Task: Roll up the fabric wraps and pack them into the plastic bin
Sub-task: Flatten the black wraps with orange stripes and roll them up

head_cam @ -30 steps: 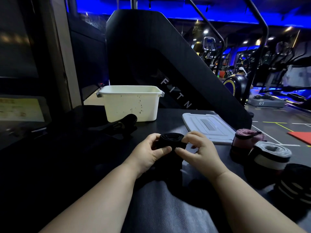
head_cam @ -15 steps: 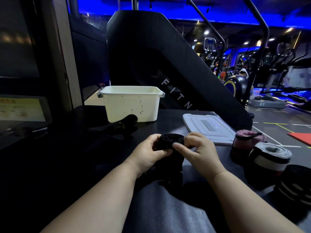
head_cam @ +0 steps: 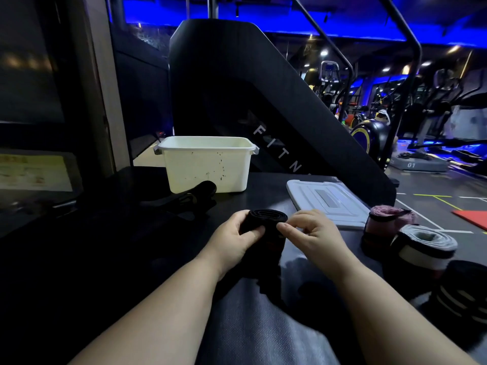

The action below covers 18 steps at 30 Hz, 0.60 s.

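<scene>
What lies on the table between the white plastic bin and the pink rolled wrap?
In the head view, a flat pale lid lies between the white plastic bin and the pink rolled wrap.

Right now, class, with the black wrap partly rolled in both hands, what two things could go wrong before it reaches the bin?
1. The black fabric wrap roll is only pinched between the left hand and right hand, its tail hanging loose; a slip could unwind it.
2. The pink rolled wrap and grey-white rolled wrap stand beside the right arm, seemingly near the edge of the dark table; a careless swing might knock them off.
</scene>
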Motion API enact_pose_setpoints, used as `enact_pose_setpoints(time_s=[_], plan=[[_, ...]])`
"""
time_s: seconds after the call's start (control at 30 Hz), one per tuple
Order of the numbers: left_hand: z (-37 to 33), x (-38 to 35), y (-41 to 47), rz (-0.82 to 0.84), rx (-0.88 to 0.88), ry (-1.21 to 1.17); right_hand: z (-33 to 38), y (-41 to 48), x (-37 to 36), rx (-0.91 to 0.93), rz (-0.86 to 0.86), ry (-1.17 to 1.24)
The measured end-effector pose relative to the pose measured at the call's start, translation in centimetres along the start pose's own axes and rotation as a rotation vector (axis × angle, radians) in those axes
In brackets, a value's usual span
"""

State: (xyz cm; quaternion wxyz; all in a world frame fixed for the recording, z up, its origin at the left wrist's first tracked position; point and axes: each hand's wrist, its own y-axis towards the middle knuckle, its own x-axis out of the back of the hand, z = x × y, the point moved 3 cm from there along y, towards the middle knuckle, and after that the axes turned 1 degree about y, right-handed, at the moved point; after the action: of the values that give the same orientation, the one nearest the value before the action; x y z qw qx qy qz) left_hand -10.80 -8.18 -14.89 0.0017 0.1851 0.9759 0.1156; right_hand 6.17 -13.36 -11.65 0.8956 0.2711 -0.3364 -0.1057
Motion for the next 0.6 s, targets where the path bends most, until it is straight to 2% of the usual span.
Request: enact_pose_setpoints(time_s=[0.13, 0.37, 0.43, 0.53, 0.6], plan=[[0.1, 0.0, 0.0, -0.025, 0.004, 0.031, 0.4, -0.1, 0.2, 0.026, 0.023, -0.033], [-0.1, 0.0, -0.1, 0.057, -0.003, 0.045, 0.8, -0.7, 0.0, -0.024, -0.183, -0.036], [-0.1, 0.1, -0.1, 0.081, -0.012, 0.039, 0.7, -0.9, -0.1, -0.066, -0.232, 0.031], [-0.2, 0.1, -0.2, 0.106, -0.024, 0.044, 0.3, -1.2, 0.2, -0.228, -0.300, 0.214], [-0.2, 0.2, -0.2, 0.128, -0.017, 0.049, 0.0, -1.2, 0.4, -0.273, -0.271, 0.199]])
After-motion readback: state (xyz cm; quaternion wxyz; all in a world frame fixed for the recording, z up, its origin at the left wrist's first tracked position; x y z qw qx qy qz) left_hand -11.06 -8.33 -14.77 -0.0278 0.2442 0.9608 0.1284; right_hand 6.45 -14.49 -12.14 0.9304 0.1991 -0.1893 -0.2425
